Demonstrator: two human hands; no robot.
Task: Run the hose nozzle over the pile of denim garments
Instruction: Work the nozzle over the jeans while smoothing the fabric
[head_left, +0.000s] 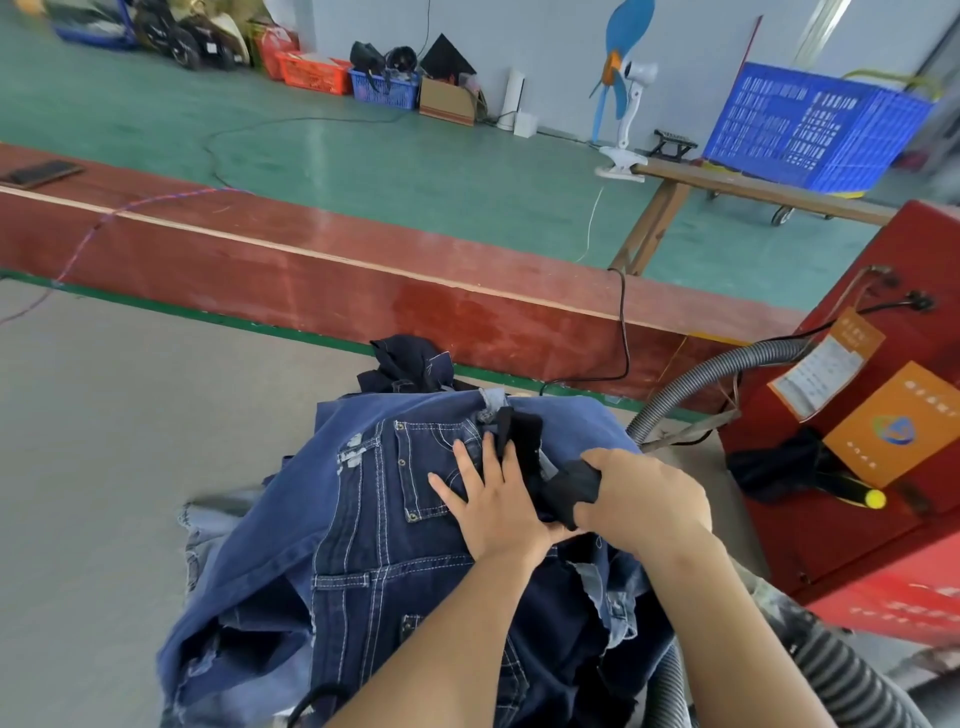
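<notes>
Both hands work at the top of the pile of denim garments (415, 545), which is heaped on the grey desk (104, 467) straight in front of the person. Left hand (493, 499) lies flat on the top pair of jeans, fingers spread and straight, pressing the cloth down. Right hand (644, 493) is curled round the black hose nozzle (566, 491) — its tip points away and to the left, touching the denim just beside the left fingers. From the red machine (857, 441) at the right, the ribbed grey hose (701, 384) curves in towards the pile. The nozzle's long axis runs from right hand towards the waistband, and most untouched denim lies nearer the person and to the left, so I judge the coming sweep belongs to the right hand, drawn back across the pile.
</notes>
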